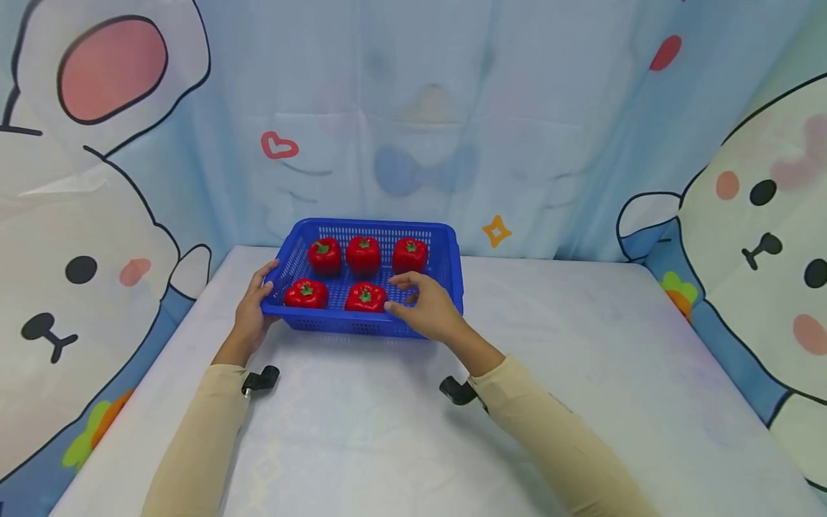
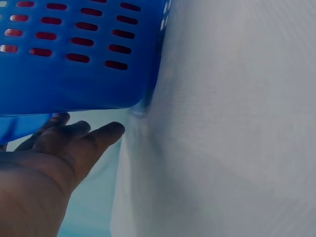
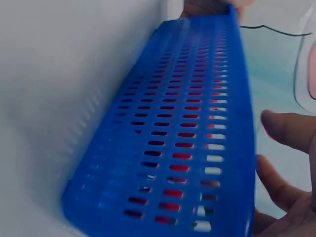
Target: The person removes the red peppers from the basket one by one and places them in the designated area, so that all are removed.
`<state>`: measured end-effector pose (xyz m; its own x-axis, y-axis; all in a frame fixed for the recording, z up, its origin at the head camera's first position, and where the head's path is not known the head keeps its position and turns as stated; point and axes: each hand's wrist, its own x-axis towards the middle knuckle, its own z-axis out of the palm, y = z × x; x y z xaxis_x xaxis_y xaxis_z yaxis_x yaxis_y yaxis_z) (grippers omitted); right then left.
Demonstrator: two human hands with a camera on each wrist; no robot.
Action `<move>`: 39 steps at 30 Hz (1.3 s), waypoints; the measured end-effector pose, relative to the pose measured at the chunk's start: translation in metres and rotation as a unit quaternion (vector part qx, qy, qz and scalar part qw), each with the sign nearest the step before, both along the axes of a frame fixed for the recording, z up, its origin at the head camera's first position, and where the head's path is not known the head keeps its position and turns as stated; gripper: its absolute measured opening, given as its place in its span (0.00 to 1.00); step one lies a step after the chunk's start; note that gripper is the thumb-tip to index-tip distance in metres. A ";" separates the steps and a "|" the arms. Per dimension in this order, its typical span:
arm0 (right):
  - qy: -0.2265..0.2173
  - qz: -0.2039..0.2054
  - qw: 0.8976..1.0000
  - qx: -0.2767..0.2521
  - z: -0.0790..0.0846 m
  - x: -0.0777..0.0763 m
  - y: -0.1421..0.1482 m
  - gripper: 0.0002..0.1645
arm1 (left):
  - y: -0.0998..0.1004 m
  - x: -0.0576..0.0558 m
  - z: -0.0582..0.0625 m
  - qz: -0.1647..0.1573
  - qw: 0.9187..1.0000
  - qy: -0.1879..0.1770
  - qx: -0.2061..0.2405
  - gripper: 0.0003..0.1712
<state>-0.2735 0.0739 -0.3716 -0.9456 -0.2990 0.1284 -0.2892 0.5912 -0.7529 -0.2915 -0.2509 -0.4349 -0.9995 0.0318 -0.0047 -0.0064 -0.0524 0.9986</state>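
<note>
A blue plastic basket (image 1: 381,324) with slotted walls sits at the far edge of the table. Red bell peppers with green stems stand inside: three in the back row, such as the middle one (image 1: 363,256), and two in front, the left one (image 1: 306,294) and a middle one (image 1: 366,296). My left hand (image 1: 252,312) grips the basket's left end at the rim. Over the front right part of the basket is my right hand (image 1: 428,305), thumb and fingers apart, with no pepper visible between them. It hides part of the basket floor.
A white cloth (image 1: 362,424) covers the table. Behind it hangs a light blue curtain (image 1: 549,143) printed with cartoon animals, close to the basket's back side. Black camera mounts (image 1: 457,390) are strapped at both wrists.
</note>
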 end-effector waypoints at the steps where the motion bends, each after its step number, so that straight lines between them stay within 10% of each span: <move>1: -0.012 -0.006 1.000 0.003 -0.001 -0.004 -0.005 0.28 | 0.000 0.000 0.000 0.001 1.000 0.001 -0.002 0.29; 12: -0.076 -0.035 0.992 0.098 -0.005 -0.035 -0.046 0.49 | 0.002 0.001 -0.003 0.013 1.000 0.006 -0.011 0.29; 22: -0.080 -0.039 0.986 0.140 -0.007 -0.043 -0.052 0.39 | 0.001 0.000 -0.003 0.013 1.000 0.009 -0.023 0.28; 39: 0.011 -0.069 0.997 -0.038 0.003 -0.043 -0.022 0.41 | -0.001 -0.001 -0.005 0.007 1.000 0.016 -0.023 0.28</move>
